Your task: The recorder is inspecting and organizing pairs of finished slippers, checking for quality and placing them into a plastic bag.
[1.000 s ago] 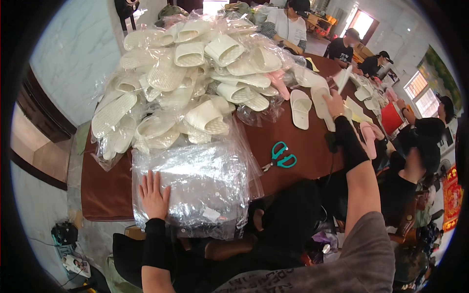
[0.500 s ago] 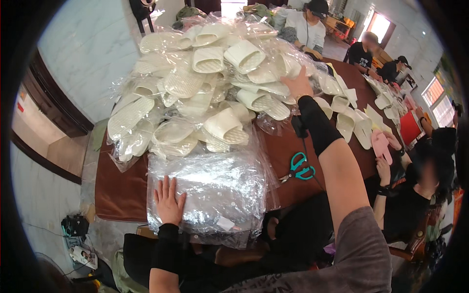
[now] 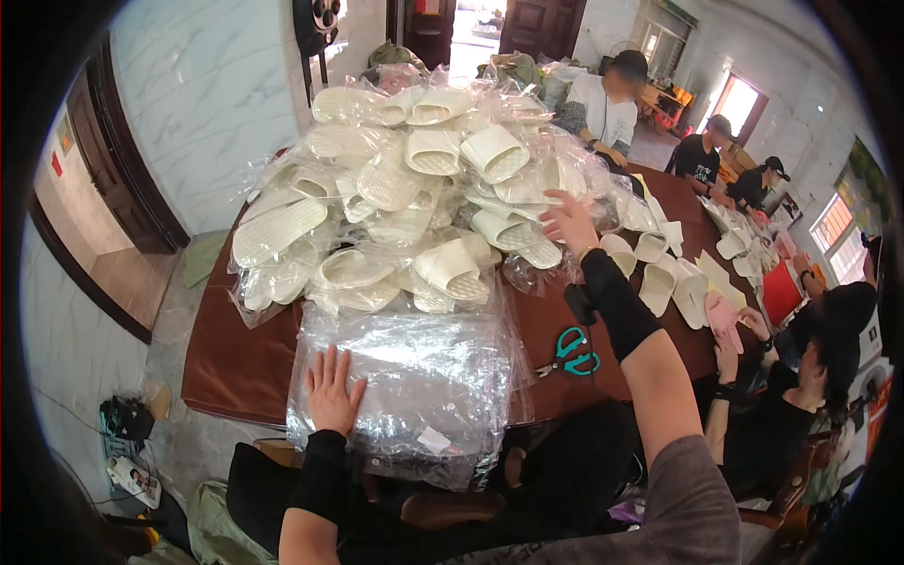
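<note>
A large heap of cream slippers (image 3: 386, 179), many of them in clear plastic bags, covers the far part of the table. In front of it lies a flat stack of clear plastic bags (image 3: 424, 367). My left hand (image 3: 332, 395) rests palm down on the left part of that stack, fingers spread. Over the heap's right edge, near a bagged slipper (image 3: 504, 231), my right hand (image 3: 568, 224) is held with its fingers apart and nothing visible in it. Teal-handled scissors (image 3: 572, 353) lie on the brown tabletop (image 3: 226, 367), below my right forearm.
Loose cream slippers (image 3: 661, 284) lie along the table to the right. There a person holds a pink slipper (image 3: 723, 318). Several other people sit or stand farther along the table. A doorway (image 3: 113, 198) opens at the left, and a black bag (image 3: 127, 419) lies on the floor.
The view has tilted, so the heap sits lower in it. Relative to the heap, my right hand has shifted slightly nearer and left. My left hand stays flat on the bags.
</note>
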A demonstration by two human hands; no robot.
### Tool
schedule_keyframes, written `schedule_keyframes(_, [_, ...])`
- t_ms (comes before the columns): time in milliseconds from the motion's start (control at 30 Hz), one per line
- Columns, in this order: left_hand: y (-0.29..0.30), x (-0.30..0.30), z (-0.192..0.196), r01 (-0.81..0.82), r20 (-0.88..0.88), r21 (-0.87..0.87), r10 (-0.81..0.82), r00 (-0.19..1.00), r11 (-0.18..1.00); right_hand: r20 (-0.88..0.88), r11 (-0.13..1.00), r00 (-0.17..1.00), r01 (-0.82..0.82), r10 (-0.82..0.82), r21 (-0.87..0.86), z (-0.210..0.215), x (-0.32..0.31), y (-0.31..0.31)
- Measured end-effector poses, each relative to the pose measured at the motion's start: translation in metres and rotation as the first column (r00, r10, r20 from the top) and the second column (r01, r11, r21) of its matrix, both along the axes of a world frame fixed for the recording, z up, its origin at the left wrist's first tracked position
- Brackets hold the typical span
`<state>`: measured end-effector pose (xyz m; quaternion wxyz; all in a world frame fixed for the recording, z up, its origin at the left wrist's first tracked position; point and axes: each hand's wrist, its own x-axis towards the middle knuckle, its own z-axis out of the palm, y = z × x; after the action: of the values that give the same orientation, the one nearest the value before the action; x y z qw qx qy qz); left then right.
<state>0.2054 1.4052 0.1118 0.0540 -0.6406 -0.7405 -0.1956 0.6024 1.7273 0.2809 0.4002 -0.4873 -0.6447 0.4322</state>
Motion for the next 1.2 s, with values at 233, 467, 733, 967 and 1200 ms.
schedule_keyframes(233, [-0.001, -0.001, -0.001, -0.009, 0.002, 0.027, 0.009, 1.0, 1.0, -0.732, 0.996, 0.681, -0.063, -0.006, -0.067, -0.024, -0.05, 0.013])
schedule_keyframes(467, [0.0, -0.003, -0.005, -0.001, 0.017, 0.082, 0.0, 1.0, 0.997, -0.336, 0.721, 0.712, 0.682, -0.616, 0.123, -0.029, 0.072, 0.042])
schedule_keyframes(733, [-0.003, -0.003, -0.007, -0.005, 0.0, 0.112, 0.005, 1.0, 0.994, -0.601, 0.737, 0.654, 0.659, -0.46, 0.153, 0.062, 0.143, -0.044])
schedule_keyframes(967, [-0.002, -0.005, -0.013, -0.005, 0.019, 0.161, 0.002, 1.0, 0.987, -0.324, 0.946, 0.94, 0.199, -0.11, 0.257, 0.147, 0.077, -0.111])
schedule_keyframes(1200, [-0.002, -0.006, -0.017, -0.019, 0.006, 0.164, 0.018, 1.0, 0.986, -0.426, 0.954, 0.862, -0.301, 0.274, 0.005, 0.168, -0.014, -0.162])
